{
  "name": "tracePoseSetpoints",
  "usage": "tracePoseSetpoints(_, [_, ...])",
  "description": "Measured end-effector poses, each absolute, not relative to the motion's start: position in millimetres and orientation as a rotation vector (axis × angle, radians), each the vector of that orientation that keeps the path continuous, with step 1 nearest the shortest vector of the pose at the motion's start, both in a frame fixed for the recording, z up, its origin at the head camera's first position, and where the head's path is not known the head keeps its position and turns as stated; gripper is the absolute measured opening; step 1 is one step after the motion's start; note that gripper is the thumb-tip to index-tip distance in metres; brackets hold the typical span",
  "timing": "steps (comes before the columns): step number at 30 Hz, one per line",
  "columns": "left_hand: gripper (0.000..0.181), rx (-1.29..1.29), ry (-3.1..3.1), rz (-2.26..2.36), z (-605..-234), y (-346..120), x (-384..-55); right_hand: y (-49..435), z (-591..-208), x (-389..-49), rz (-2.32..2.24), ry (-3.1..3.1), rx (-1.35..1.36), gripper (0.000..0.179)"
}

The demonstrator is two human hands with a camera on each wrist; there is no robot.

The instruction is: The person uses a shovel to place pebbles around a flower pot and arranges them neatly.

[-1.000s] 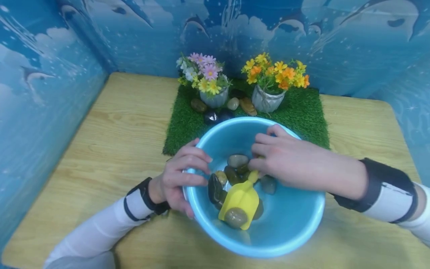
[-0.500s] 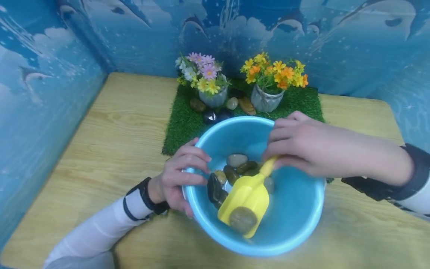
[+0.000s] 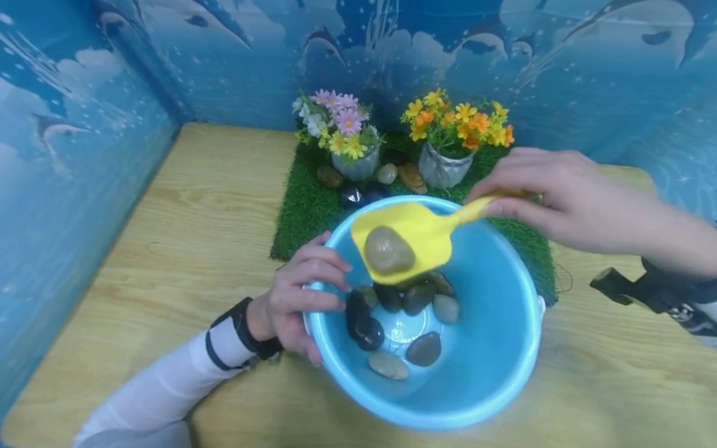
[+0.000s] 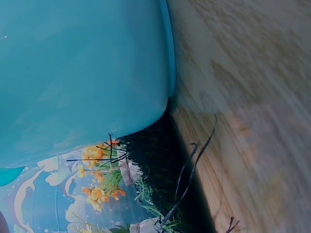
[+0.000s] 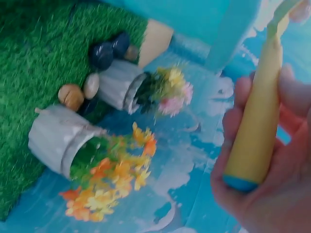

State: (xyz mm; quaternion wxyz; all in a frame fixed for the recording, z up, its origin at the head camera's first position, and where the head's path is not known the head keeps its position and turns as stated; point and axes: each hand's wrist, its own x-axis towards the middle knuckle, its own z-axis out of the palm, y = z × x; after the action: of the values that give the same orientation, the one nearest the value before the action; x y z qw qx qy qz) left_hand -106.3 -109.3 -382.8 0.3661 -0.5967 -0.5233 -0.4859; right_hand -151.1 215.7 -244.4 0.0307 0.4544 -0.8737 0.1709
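1. Scoop [image 3: 431, 233], yellow, is up from low inside the bucket to the far-left part of its opening, with one stone [image 3: 388, 249] on the blade; right hand [image 3: 566, 202] moves up and outward with it.
2. Right hand grips the scoop handle, thumb and fingers wrapped round it; right wrist view shows the handle's blue end cap [image 5: 240, 183].
3. Left hand [image 3: 305, 286] is in the same place, holding the bucket's left rim, fingers over the edge.
4. Bucket [image 3: 487, 336], light blue, round, stands upright on the wooden table [image 3: 224, 186]. Inside: dark stones [image 3: 419, 298] grouped at the far and left side, grey stone [image 3: 424, 348] and pale stone [image 3: 388, 365] nearer the person; some partly hidden by the scoop.
5. Left pot [image 3: 356, 165] holds pink, white and yellow flowers; right pot [image 3: 445, 168] holds orange and yellow ones. Both stand on the grass mat [image 3: 308, 218], loose stones around and between.
6. Dolphin-print backdrop [image 3: 241, 81] behind the table.
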Motion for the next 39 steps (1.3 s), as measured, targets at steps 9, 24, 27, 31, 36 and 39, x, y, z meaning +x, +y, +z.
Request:
tracePoseSetpoints(9, [0.056,-1.537,-1.393,-1.243,-386,-111,-105,233,-265,-182,0.471,-2.966,0.809,0.029])
tracePoseSetpoints(24, [0.057,-1.542,-1.381,-1.218,-385,-111,-106,234,-350,-209,0.666,-3.32,0.523,0.042])
tracePoseSetpoints(27, [0.057,-1.545,-1.381,-1.223,-385,-112,-106,233,-355,-210,0.714,-3.336,0.512,0.042])
tracePoseSetpoints(31, [0.057,-1.549,-1.381,-1.222,-385,-112,-106,232,-359,-211,0.765,-3.357,0.509,0.044])
tracePoseSetpoints(36, [0.057,-1.55,-1.388,-1.214,-385,-113,-106,235,-363,-211,0.838,-3.383,0.485,0.051])
tracePoseSetpoints(39, [0.058,-1.548,-1.394,-1.212,-385,-113,-106,237,-364,-211,0.862,-3.385,0.472,0.052])
